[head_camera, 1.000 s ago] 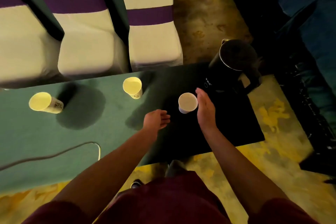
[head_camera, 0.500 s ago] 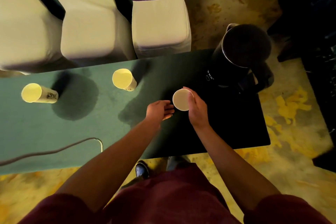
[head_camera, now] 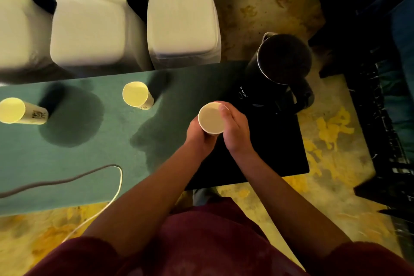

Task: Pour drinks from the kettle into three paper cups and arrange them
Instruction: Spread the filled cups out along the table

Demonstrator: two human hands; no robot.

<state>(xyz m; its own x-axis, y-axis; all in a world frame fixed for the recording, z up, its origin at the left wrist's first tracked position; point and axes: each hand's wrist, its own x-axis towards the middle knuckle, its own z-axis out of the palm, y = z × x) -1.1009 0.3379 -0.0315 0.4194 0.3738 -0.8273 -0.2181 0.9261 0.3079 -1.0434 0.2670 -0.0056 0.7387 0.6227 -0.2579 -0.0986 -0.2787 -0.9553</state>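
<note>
Third paper cup [head_camera: 211, 118] upright in a two-handed grip, just left of and below the kettle [head_camera: 277, 74].

Left hand [head_camera: 197, 134] and right hand [head_camera: 235, 127] both curl round its sides above the worktop [head_camera: 67, 163]. The two other cups [head_camera: 136, 97] [head_camera: 20, 111] stand well off to the left, so the left hand is nearer them.
</note>
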